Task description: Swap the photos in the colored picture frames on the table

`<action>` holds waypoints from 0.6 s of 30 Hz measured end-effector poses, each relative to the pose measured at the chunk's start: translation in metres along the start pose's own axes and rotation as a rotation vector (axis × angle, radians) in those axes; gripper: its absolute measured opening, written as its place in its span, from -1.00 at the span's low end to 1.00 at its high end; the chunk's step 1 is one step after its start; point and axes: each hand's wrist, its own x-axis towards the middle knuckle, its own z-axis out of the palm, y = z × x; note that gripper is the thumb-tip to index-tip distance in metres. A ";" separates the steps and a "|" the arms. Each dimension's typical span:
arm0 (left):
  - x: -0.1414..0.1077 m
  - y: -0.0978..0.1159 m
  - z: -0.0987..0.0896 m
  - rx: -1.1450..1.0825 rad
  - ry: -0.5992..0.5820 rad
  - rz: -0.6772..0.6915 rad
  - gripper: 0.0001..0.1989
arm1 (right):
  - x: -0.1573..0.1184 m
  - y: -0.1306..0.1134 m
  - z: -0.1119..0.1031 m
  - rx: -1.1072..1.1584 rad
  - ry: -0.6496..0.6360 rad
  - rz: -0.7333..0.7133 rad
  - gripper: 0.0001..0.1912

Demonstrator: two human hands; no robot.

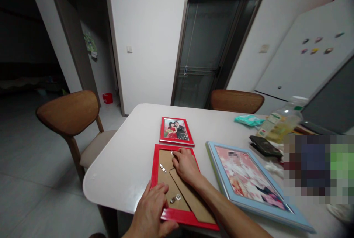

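Observation:
A red picture frame lies face down at the table's near edge, its brown backing board and metal clips showing. My left hand grips the frame's lower left corner, thumb at the near edge and fingers over the left side. Near the top of the backing, my right hand has its fingers closed at a small metal clip. Another clip sits on the left side, and one more is lower down. A brown stand flap runs beneath my right forearm.
Beyond is a smaller red frame with a photo. To the right lie a large blue frame, a black object, a teal packet and a bottle of yellow liquid. Wooden chairs stand left and behind the white table.

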 end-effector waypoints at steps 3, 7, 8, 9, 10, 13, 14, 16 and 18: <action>0.001 0.000 -0.002 0.009 -0.021 0.015 -0.70 | 0.004 -0.001 0.002 0.002 -0.003 0.001 -0.72; 0.001 0.000 -0.002 0.010 -0.014 0.031 -0.70 | -0.001 -0.006 -0.004 0.021 0.006 -0.009 -0.68; 0.001 0.000 -0.002 0.015 -0.016 0.019 -0.71 | -0.006 -0.007 -0.007 0.040 0.012 -0.023 -0.66; 0.000 0.001 -0.002 0.023 -0.026 0.005 -0.71 | -0.011 -0.006 -0.012 0.064 0.014 -0.041 -0.65; 0.000 0.002 -0.002 0.031 -0.041 -0.007 -0.71 | -0.019 -0.006 -0.016 0.088 0.007 -0.058 -0.64; 0.000 0.004 -0.002 0.032 -0.072 -0.020 -0.70 | -0.044 -0.003 -0.030 0.124 -0.083 -0.070 -0.66; 0.000 0.004 -0.002 0.023 -0.067 -0.023 -0.70 | -0.052 -0.002 -0.033 0.127 -0.115 -0.063 -0.67; 0.000 0.003 0.000 -0.001 -0.043 -0.028 -0.67 | -0.063 -0.003 -0.036 0.147 -0.150 -0.049 -0.67; -0.001 0.000 0.004 -0.019 -0.021 -0.031 -0.61 | -0.067 -0.005 -0.035 0.186 -0.135 -0.040 -0.65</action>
